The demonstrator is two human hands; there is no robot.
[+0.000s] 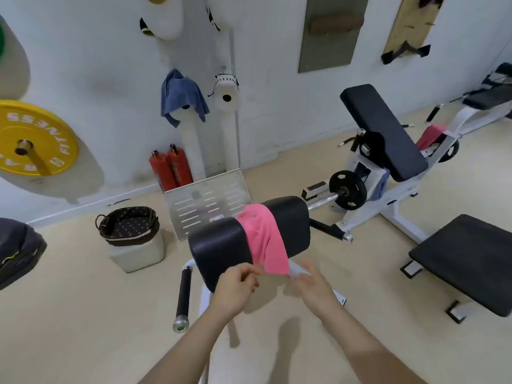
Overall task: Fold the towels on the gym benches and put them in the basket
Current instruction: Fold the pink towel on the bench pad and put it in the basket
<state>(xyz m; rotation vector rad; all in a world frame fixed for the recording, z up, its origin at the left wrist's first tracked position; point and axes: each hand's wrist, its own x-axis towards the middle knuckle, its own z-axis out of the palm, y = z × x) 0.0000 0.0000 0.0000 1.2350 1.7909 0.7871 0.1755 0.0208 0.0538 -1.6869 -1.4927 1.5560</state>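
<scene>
A pink towel (264, 236) hangs over a black padded bench roll (221, 245) in the middle. My left hand (235, 286) is at the towel's lower left corner, fingers curled close to its hem. My right hand (313, 284) is open just below the towel's lower right corner, not gripping it. A dark woven basket (128, 225) with a dotted lining stands on a white box to the left. A blue towel (181, 95) hangs on a white wall roller. Another pink towel (430, 135) lies on the far machine at right.
A flat black bench (465, 259) stands at right, and an angled black pad (385, 131) with a weight plate (347, 189) behind. Two red extinguishers (170, 167) and a metal footplate (206, 200) stand by the wall. A yellow plate (33, 137) is at left.
</scene>
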